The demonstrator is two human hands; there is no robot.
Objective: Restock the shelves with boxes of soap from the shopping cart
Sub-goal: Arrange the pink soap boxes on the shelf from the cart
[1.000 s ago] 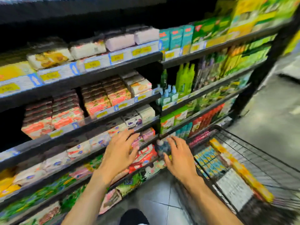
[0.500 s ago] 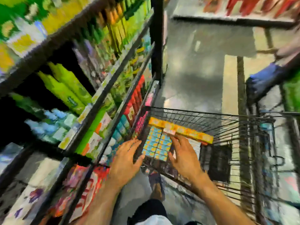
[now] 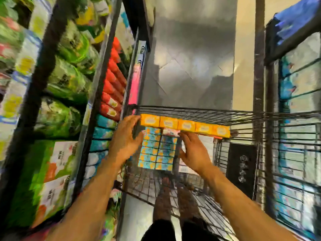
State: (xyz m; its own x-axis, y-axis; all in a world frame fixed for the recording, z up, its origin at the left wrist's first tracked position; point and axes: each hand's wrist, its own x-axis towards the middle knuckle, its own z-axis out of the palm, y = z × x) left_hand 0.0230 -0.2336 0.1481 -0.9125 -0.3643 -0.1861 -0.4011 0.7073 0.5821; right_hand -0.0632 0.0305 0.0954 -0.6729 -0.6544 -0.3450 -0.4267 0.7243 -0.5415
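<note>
Within the last second both grips left the dark metal shelves point(image 3: 102, 70) for the black wire shopping cart point(image 3: 199, 113). The left grip point(image 3: 126, 139) and right grip point(image 3: 193, 153), fingers straight and holding nothing, now flank the blue-and-orange patterned soap boxes point(image 3: 157, 151) stacked between them, so a fresh pick-up looks imminent.

Over on the left, blurry green packets point(image 3: 69, 80) crowd together, with a slanting row of red packs point(image 3: 112, 89) beside them and teal packs point(image 3: 104, 122) just below the red. Lower down sit white-and-green boxes point(image 3: 59, 164). A pink strip point(image 3: 134, 86) runs up next to the red packs. The grey tiled floor point(image 3: 191, 58) stretches ahead, glossy and catching light. On the right stands a wire rack point(image 3: 295, 119) — something blue point(image 3: 295, 20) lies on top.
</note>
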